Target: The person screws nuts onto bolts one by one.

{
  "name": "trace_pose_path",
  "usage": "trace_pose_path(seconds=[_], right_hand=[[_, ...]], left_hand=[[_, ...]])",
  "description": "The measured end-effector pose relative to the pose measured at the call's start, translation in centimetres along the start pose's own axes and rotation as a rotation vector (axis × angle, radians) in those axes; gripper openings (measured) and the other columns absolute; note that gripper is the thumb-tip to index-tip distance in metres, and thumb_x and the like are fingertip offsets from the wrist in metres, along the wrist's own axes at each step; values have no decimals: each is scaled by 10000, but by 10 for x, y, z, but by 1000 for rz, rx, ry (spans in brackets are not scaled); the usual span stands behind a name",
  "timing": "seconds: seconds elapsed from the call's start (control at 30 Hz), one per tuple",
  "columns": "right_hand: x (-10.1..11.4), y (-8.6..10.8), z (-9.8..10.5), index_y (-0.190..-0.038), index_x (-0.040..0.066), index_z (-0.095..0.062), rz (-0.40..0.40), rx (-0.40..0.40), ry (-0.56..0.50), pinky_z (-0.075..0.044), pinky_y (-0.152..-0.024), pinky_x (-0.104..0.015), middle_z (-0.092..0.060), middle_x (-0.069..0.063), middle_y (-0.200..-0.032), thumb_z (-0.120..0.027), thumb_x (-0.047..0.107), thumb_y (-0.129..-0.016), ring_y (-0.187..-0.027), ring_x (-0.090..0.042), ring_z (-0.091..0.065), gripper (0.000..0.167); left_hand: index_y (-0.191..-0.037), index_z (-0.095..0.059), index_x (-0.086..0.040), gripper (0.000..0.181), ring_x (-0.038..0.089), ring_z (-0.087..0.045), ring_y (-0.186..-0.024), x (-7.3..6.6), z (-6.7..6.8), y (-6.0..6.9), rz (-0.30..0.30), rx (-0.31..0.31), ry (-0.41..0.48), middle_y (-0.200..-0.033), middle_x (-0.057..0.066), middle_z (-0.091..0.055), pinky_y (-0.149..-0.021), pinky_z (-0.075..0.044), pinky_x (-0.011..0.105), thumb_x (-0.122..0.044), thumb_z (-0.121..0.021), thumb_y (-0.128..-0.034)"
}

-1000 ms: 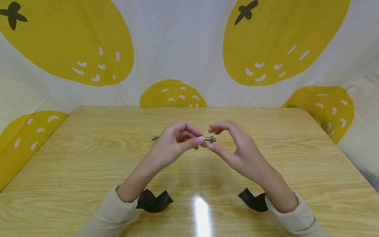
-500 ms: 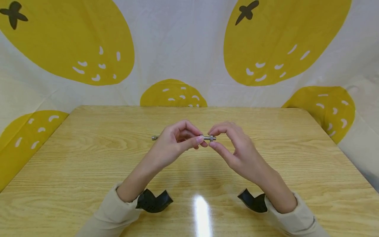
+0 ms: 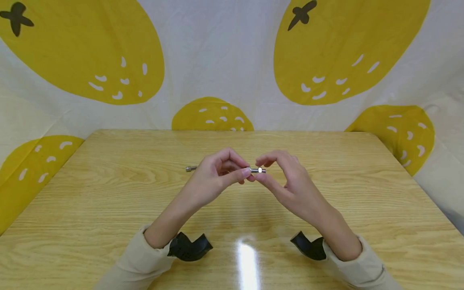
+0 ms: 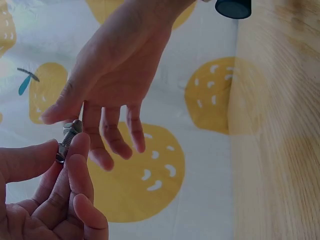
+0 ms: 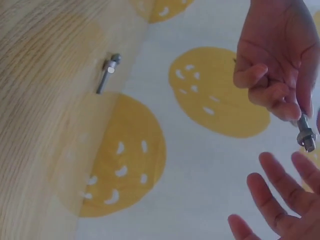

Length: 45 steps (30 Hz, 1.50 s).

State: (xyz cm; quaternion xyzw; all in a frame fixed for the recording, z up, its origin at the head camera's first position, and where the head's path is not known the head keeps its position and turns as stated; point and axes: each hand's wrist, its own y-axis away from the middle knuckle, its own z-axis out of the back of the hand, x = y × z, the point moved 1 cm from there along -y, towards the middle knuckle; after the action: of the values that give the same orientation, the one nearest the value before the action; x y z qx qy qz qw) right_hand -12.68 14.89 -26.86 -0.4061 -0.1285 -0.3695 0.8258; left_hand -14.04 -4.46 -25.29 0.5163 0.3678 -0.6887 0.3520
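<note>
A silver bolt (image 3: 254, 170) lies level above the table, pinched near one end by the thumb and fingers of my left hand (image 3: 214, 173). A hex nut (image 3: 259, 170) sits on its threads close to the free end; the nut (image 5: 306, 136) also shows in the right wrist view. My right hand (image 3: 290, 181) is held beside that nut, thumb and forefinger curved with a gap around it. In the left wrist view the right hand's (image 4: 117, 75) other fingers hang loosely. Beyond my left hand, a second bolt (image 5: 104, 79) with a nut rests on the table, partly hidden in the head view.
The wooden table (image 3: 127, 201) reaches back to a white cloth (image 3: 217, 52) printed with yellow fruit shapes. Black curved wrist pieces (image 3: 190, 246) stick out from both beige sleeves (image 3: 135, 257). A bright light reflection lies on the table's near part.
Half a second ago the right thumb and forefinger pinched the nut; now they have parted from it. The nut shows a differently turned, brighter face. The left hand has barely moved.
</note>
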Motion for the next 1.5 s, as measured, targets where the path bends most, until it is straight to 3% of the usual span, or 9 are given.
trace_pose_path(seconds=[0.13, 0.3, 0.4, 0.6, 0.77, 0.9, 1.07, 1.23, 1.5], right_hand=[[2, -1, 1, -1130, 58, -533, 99, -20, -13, -421, -887, -273, -583, -16, -1094, -707, 72, -813, -1024, -162, -511, 362], [3, -3, 1, -1074, 39, -564, 187, -50, -19, -405, -915, -244, -598, -32, -1076, -627, 166, -884, -1032, -180, -523, 238], [2, -2, 1, -1063, 47, -571, 179, -54, -17, -398, -916, -242, -604, -28, -1064, -563, 256, -917, -1025, -180, -521, 255], [1, -1, -3, -946, 96, -603, 124, -71, 4, -398, -880, -306, -629, 7, -977, -556, 223, -940, -976, -149, -536, 136], [0, -1, -4, -826, 111, -633, 70, -106, 41, -403, -813, -299, -643, 36, -881, -498, 267, -965, -900, -120, -551, 249], [0, 1, -3, -933, 89, -636, 4, -103, 37, -414, -827, -307, -640, 25, -909, -557, 266, -933, -915, -123, -550, 193], [3, -1, -1, -1123, 62, -566, 87, -93, -34, -440, -871, -227, -613, -4, -1019, -698, 136, -834, -985, -149, -546, 326], [3, -2, 0, -1077, 37, -591, 189, -110, -42, -425, -896, -191, -624, -47, -1045, -647, 192, -873, -1001, -183, -536, 262], [2, -2, -1, -996, 58, -618, 174, -99, -52, -420, -879, -218, -634, -39, -1004, -645, 127, -877, -982, -173, -529, 141]], left_hand=[[-999, -578, -39, 134, 203, -622, -797, 0, 1, 0, 7, -14, -8, -913, 107, -684, -762, -516, 340, -124, -612, -901], [-996, -573, -44, 105, 218, -617, -801, 1, 3, 0, -4, -3, 5, -924, 99, -701, -808, -509, 342, -109, -589, -915], [-997, -572, -44, 105, 218, -615, -798, 0, 2, 1, -9, -1, 9, -924, 98, -700, -810, -508, 341, -109, -588, -915], [-1004, -568, -36, 123, 216, -623, -807, 0, 1, 2, -19, 14, 23, -928, 108, -700, -795, -516, 340, -116, -592, -913], [-995, -573, -46, 106, 214, -619, -809, 0, 0, 1, -14, 16, 16, -920, 97, -706, -797, -513, 337, -110, -593, -912], [-1002, -568, -32, 118, 215, -618, -807, 1, 0, 1, -19, 14, 12, -925, 106, -704, -799, -511, 341, -109, -589, -914], [-1005, -577, -31, 136, 207, -622, -786, 1, 1, 0, 2, -12, 1, -905, 114, -676, -753, -520, 348, -117, -606, -904], [-998, -576, -37, 116, 214, -620, -790, 0, 2, 0, -10, -8, 6, -917, 107, -694, -781, -517, 344, -109, -597, -909], [-994, -572, -41, 115, 216, -620, -799, 0, 2, 1, -4, 0, 20, -924, 103, -702, -782, -519, 340, -114, -600, -909]])
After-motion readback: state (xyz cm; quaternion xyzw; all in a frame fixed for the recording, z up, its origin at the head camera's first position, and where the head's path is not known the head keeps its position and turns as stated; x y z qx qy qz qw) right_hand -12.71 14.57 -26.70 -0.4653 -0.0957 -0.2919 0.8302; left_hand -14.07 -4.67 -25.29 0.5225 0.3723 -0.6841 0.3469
